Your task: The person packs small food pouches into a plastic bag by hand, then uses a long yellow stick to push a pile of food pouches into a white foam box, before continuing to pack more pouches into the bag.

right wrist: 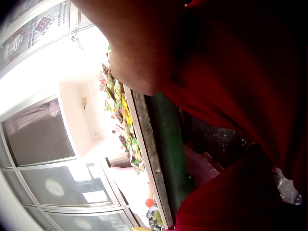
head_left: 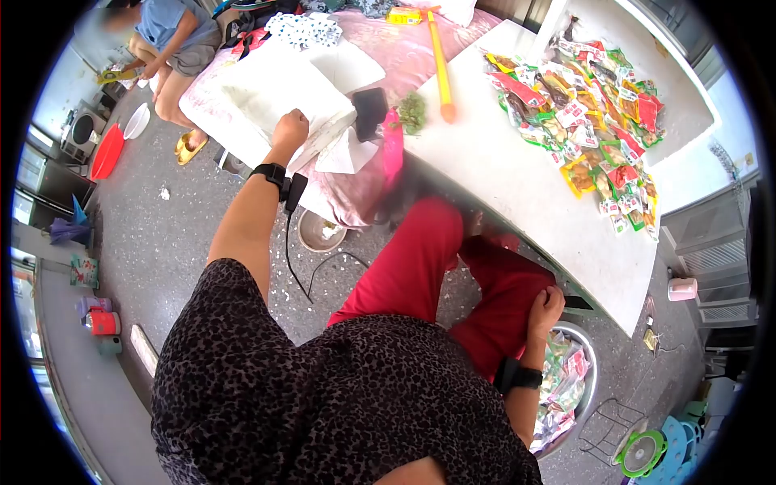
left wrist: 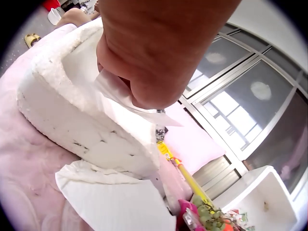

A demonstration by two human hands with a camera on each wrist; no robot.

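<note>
My left hand [head_left: 292,129] pinches a white sheet [left wrist: 113,89]; my right hand [head_left: 546,308], fingers loosely bent, rests on red trousers [head_left: 396,267]; print on the packets [head_left: 575,113] looks unreadable.

"Left hand [head_left: 292,129] on the sheet [left wrist: 111,86]: how does it grip?"
"Can't tell; its heel hides the fingers, 12 o'clock in the left wrist view."
"Basin [head_left: 596,376], head view, 4 o'clock?"
"Partly behind the right forearm [head_left: 525,408]."
"Packets [head_left: 578,113], 2 o'clock?"
"Small print unreadable."
"Seated person [head_left: 174,36], 11 o'clock?"
"Head blurred."
</note>
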